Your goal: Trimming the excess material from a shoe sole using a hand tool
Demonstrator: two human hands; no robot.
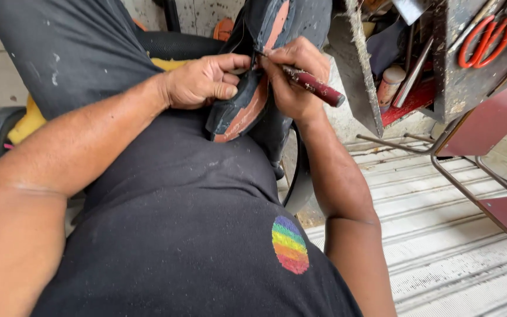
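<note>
Between the two sets of fingers, on the lap: dark shoe (247, 103) with orange sole. Left hand (203, 79) clamped round its edge; right hand (291, 76) closed on a red-handled tool (315, 87), tip just beside the left fingertips (230, 91). Could slip and jab them if pushed hard.

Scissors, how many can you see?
1. The red-handled scissors sit in the grey tool box at upper right, beyond the right hand. More may hide among the clutter.

Single head view, steeply down, close over lap.
</note>
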